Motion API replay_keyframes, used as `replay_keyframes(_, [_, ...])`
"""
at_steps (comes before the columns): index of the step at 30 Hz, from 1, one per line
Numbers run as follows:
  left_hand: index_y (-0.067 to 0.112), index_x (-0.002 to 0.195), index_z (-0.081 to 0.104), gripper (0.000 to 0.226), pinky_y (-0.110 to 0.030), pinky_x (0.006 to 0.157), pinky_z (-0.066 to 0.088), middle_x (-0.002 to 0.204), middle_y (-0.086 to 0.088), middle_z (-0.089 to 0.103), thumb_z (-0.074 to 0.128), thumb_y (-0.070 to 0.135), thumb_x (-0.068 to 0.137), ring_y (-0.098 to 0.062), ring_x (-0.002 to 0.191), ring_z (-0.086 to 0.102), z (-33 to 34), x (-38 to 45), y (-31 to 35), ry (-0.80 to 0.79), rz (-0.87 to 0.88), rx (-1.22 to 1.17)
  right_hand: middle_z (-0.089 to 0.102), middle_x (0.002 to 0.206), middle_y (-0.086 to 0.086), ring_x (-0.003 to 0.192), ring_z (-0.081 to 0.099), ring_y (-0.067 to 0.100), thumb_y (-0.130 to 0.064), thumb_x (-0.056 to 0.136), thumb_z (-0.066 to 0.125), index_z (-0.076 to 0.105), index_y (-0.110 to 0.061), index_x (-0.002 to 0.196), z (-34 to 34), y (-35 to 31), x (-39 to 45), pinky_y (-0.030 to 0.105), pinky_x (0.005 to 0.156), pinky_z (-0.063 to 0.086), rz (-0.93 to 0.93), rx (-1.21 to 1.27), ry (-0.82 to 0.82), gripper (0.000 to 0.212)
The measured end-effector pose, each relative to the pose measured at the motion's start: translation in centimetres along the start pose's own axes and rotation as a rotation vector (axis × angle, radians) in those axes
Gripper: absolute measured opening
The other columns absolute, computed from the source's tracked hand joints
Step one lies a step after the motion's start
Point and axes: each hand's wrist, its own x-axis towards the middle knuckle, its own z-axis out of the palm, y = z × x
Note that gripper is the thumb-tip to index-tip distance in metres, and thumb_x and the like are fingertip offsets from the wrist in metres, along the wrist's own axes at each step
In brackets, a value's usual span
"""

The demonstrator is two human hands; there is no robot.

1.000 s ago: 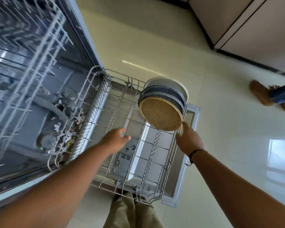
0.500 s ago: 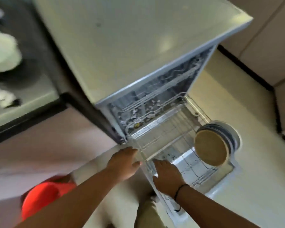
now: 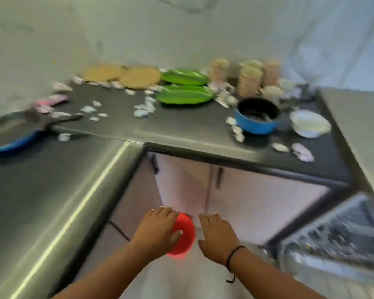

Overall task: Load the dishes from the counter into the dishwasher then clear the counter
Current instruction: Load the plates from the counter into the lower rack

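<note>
The view has swung from the dishwasher to the surface (image 3: 181, 130); left hand (image 3: 158, 229) and right hand (image 3: 216, 234) hover spread, empty. Along the far edge: two green plates (image 3: 185, 86), two tan plates (image 3: 122, 75).

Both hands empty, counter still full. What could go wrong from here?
1. Crumpled paper scraps lie among the green plates; a scrap could ride along into the dishwasher rack.
2. The blue pot sits close to the counter's front edge; a reach past it for the cups might knock it off.
3. The rack juts out at the right, likely a shin hazard.
</note>
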Motion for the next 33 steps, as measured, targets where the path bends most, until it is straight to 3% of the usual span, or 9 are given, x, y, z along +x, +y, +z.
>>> replay_keyframes(2, [0.024, 0.103, 0.07, 0.056, -0.033, 0.078, 0.056, 0.104, 0.0, 0.07, 0.041, 0.059, 0.07, -0.021, 0.092, 0.069, -3.4, -1.9, -4.4, 0.105, -0.084, -0.007, 0.031, 0.153, 0.004, 0.144, 0.021, 0.03, -0.039, 0.09, 0.049, 0.015, -0.022, 0.152, -2.9, -5.2, 3.3, 0.041, 0.114, 0.023, -0.104, -0.006, 0.058, 0.073])
replay_keyframes(4, [0.023, 0.116, 0.065, 0.054, -0.034, 0.092, 0.052, 0.12, -0.001, 0.064, 0.045, 0.055, 0.078, -0.022, 0.11, 0.063, -6.6, -3.4, -7.8, 0.205, -0.158, -0.063, 0.031, 0.153, 0.005, 0.144, 0.019, 0.029, -0.041, 0.091, 0.05, 0.014, -0.021, 0.152, -6.0, -10.0, 6.2, 0.041, 0.115, 0.022, -0.205, -0.044, 0.117, 0.074])
replay_keyframes(6, [0.025, 0.138, 0.045, 0.06, -0.038, 0.112, 0.032, 0.146, -0.001, 0.043, 0.044, 0.055, 0.086, -0.021, 0.135, 0.039, -8.8, -4.0, -10.6, 0.266, -0.237, -0.115, 0.032, 0.151, 0.004, 0.144, 0.02, 0.027, -0.043, 0.09, 0.052, 0.015, -0.02, 0.152, -9.2, -13.7, 8.6, 0.04, 0.115, 0.025, -0.274, -0.075, 0.168, 0.075])
replay_keyframes(9, [0.029, 0.146, 0.032, 0.063, -0.036, 0.116, 0.022, 0.154, 0.003, 0.031, 0.043, 0.056, 0.09, -0.017, 0.142, 0.025, -10.8, -3.9, -14.4, 0.397, -0.329, -0.155, 0.034, 0.15, 0.003, 0.143, 0.023, 0.025, -0.045, 0.09, 0.053, 0.017, -0.022, 0.151, -13.2, -17.4, 12.3, 0.04, 0.114, 0.028, -0.308, 0.005, 0.205, 0.074])
replay_keyframes(13, [0.028, 0.143, 0.036, 0.059, -0.033, 0.113, 0.026, 0.15, 0.004, 0.036, 0.045, 0.054, 0.091, -0.015, 0.138, 0.031, -13.2, -1.6, -18.2, 0.448, -0.37, -0.132, 0.042, 0.143, 0.006, 0.133, 0.037, 0.023, -0.046, 0.086, 0.057, 0.027, -0.023, 0.146, -17.2, -19.9, 18.1, 0.038, 0.109, 0.035, -0.316, 0.079, 0.266, 0.071])
replay_keyframes(24, [0.022, 0.142, 0.038, 0.059, -0.033, 0.11, 0.03, 0.147, 0.001, 0.04, 0.049, 0.051, 0.092, -0.018, 0.135, 0.037, -20.8, 18.2, -24.3, 0.406, -0.39, -0.137, 0.038, 0.147, 0.007, 0.137, 0.032, 0.025, -0.044, 0.085, 0.057, 0.026, -0.019, 0.147, -26.3, -14.5, 35.7, 0.04, 0.11, 0.034, -0.272, 0.108, 0.255, 0.074])
replay_keyframes(33, [0.02, 0.14, 0.041, 0.057, -0.038, 0.104, 0.039, 0.142, -0.003, 0.045, 0.049, 0.049, 0.092, -0.023, 0.129, 0.044, -25.1, 33.8, -31.0, 0.288, -0.519, -0.199, 0.049, 0.137, 0.014, 0.125, 0.047, 0.033, -0.04, 0.084, 0.06, 0.038, -0.014, 0.14, -33.8, -8.1, 50.6, 0.042, 0.099, 0.044, -0.095, 0.236, 0.232, 0.066])
